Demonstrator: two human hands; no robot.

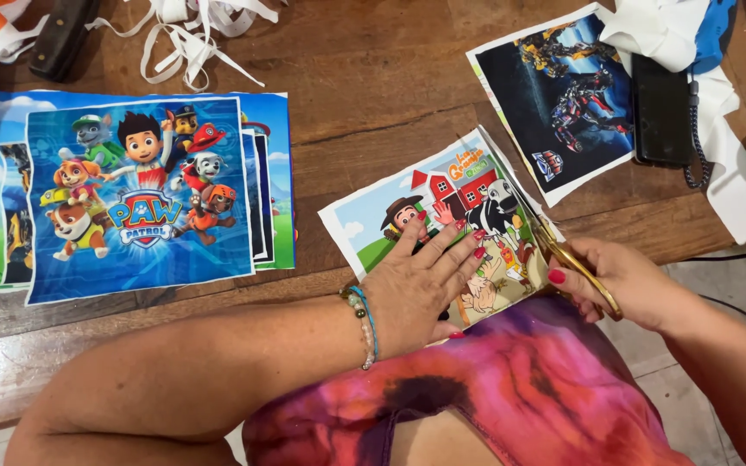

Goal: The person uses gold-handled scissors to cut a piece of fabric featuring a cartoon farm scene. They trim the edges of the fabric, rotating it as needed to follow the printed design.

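Fingers (451,250) of our left hand (416,289) lie spread and flat, released, pressing down the farm-cartoon printed sheet with a red barn, cow and hatted figure (442,216), which rests at the near edge of the brown wooden surface (373,103) and overhangs it toward our lap. Our right hand (623,280) is clenched round the gold-handled scissors (576,263), whose blades run up along the sheet's right-hand border.

We judge the step in hand to be trimming the white margin off that right edge. The next move appears to call for steady pressure from the flat hand and a straight cut kept just outside the printed picture.

Count, as visible: one pair of scissors; one farm sheet under work; one dark print of robot figures (563,95) at upper right, well apart; one stack of blue cartoon-puppy prints (140,198) at left, with at least three sheet edges showing, exact number not determinable; one tangle of white strips (192,34) at the top; one black handset with coiled cord (662,108).
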